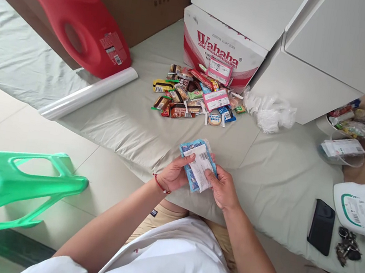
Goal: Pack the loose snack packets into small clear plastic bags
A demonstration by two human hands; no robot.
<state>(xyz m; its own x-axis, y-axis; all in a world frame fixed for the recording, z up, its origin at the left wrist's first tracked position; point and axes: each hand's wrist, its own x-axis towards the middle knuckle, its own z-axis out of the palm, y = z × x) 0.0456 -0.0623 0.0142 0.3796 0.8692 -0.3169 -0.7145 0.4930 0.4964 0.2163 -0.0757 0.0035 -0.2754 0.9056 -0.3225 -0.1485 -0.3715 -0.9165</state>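
Both my hands hold a small blue snack packet (198, 163) with a white barcode label, just above the grey-green cloth (129, 123). My left hand (174, 173), with a red string at the wrist, grips its left edge, thumb on top. My right hand (222, 190) pinches its lower right corner. Farther away on the cloth lies a pile of several small wrapped snacks (194, 96), in front of a red and white Wahaha carton (222, 50).
A red jug (77, 13) and a clear film roll (87, 93) are at the left, and a green plastic stool (4, 187) is near left. Crumpled plastic bags (269, 111), a bowl of snacks (356, 122), a white jug (363, 209), a black phone (321, 225) and keys (347, 248) are at the right.
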